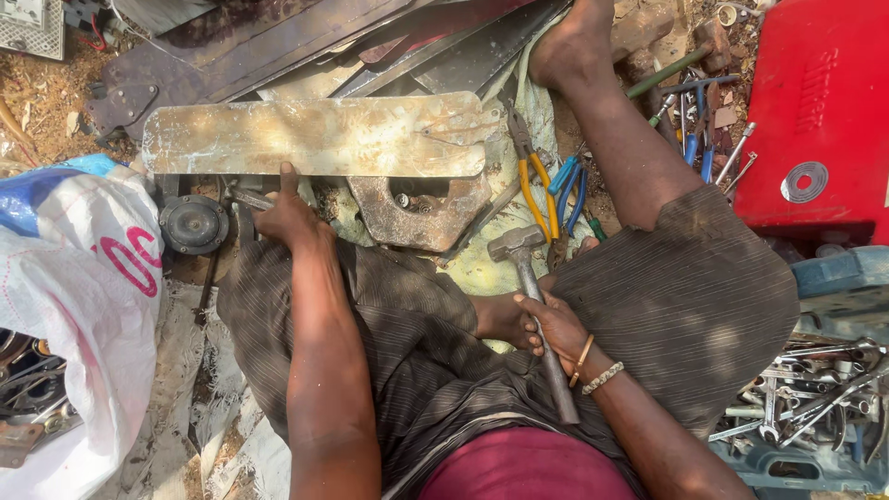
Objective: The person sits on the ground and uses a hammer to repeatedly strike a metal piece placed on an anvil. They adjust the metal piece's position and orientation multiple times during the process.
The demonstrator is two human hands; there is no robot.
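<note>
Steel hammer point(530, 278), worn flat blade point(315, 136)

Dirt ground point(42, 97), pale cloth point(482, 268) spread on it, worn metal plate point(315, 134), yellow-handled pliers point(535, 190), blue-handled pliers point(567, 185) lying there

The person sits on the ground, right hand point(554, 326) gripping a hammer point(537, 315) just below the rusty metal plate point(315, 137), left hand point(289, 218) pressing its lower edge; pliers point(535, 185) lie right of the plate
</note>
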